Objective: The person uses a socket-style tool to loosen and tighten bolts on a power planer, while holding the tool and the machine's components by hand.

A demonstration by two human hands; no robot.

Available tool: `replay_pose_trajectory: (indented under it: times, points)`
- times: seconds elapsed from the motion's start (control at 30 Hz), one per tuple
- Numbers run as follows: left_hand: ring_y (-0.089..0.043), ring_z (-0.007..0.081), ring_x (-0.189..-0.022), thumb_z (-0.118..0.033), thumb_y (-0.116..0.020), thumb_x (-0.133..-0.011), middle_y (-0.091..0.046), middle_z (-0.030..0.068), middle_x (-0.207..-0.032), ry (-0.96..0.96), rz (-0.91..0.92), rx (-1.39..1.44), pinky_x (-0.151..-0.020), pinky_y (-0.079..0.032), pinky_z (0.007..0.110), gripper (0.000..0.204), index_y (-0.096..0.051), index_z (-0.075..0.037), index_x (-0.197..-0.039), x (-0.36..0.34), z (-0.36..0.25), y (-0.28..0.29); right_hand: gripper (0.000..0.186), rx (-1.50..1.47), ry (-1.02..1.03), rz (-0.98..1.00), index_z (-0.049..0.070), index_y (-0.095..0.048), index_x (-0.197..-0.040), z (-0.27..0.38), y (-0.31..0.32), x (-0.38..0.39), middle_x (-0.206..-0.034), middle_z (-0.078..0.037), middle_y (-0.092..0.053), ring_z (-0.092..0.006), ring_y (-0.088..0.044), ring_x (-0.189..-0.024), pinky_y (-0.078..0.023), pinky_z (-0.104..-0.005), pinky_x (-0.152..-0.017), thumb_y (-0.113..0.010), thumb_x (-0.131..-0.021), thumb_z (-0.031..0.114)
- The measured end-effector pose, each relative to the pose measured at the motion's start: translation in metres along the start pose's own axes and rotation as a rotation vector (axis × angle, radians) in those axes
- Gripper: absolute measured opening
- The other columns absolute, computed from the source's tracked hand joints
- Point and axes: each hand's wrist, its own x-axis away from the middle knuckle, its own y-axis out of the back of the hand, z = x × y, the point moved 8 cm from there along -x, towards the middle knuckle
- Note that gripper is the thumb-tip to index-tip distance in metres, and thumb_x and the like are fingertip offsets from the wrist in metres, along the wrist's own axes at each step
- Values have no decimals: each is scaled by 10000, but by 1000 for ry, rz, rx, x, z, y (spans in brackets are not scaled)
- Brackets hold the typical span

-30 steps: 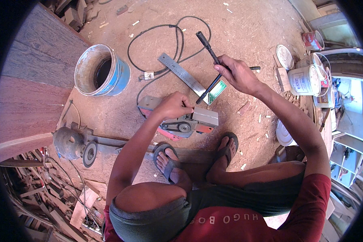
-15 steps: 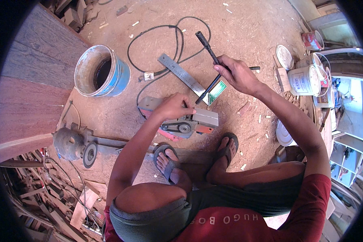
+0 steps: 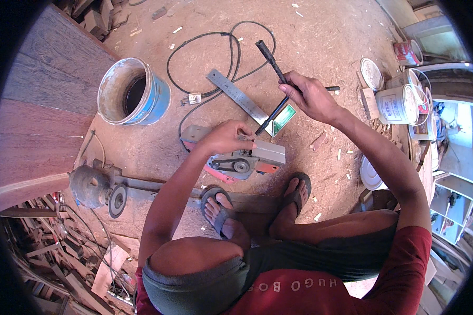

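Note:
On the dirt floor before me lies a power tool that looks like a belt sander point(image 3: 268, 151), grey and red, its pulley and drive belt exposed. My left hand point(image 3: 226, 138) rests over it, thumb and fingers pinched together at the end of the grey plate. Whatever lies between those fingertips is too small to make out. In my raised right hand point(image 3: 311, 97) is a black socket wrench point(image 3: 267, 52) with several arms, gripped near its middle. Its lower tip hangs just above a try square point(image 3: 237, 96) with a steel blade and green-labelled stock.
Behind the tool lies a looped black cord point(image 3: 181, 52) with a plug point(image 3: 194, 98). A blue bucket point(image 3: 155, 97) holding dark liquid stands left. Nearer is a bench grinder point(image 3: 92, 186). White pails point(image 3: 397, 105) line the right side; scrap wood point(image 3: 79, 257) is heaped lower left.
My left fingertips have shifted slightly on the sander, drawing up a little from the plate. My right hand and the wrench have hardly moved.

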Motion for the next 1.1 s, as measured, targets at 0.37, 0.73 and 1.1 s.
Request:
replay_pose_trajectory:
  times: [0.37,0.73,1.1]
  points:
    - [-699,165,-887,-197,-844,-878,-777,101,-978,-50,39,118,-818,-543,342,276,-763,20,-1028,-8,19,-9,271,8,45,-22,5,-614,-1125,3,-2,0,-853,-199,-650,-368,-674,-770,-517,-456,-711,-605,-1075,271]
    - [-707,160,-906,-165,-794,-896,-760,109,-961,-50,135,108,-826,-555,329,424,-696,-6,-1277,-7,18,-5,298,95,46,41,27,-610,-1141,23,-11,-14,-905,-221,-687,-439,-689,-869,-532,-508,-752,-589,-1069,316]
    - [-675,104,-843,-153,-728,-989,-734,67,-918,-147,-146,337,-769,-542,310,234,-688,18,-1142,-1,-14,0,301,160,246,-83,75,-635,-1162,44,-40,-24,-997,-158,-730,-375,-707,-958,-528,-498,-878,-581,-1047,348]
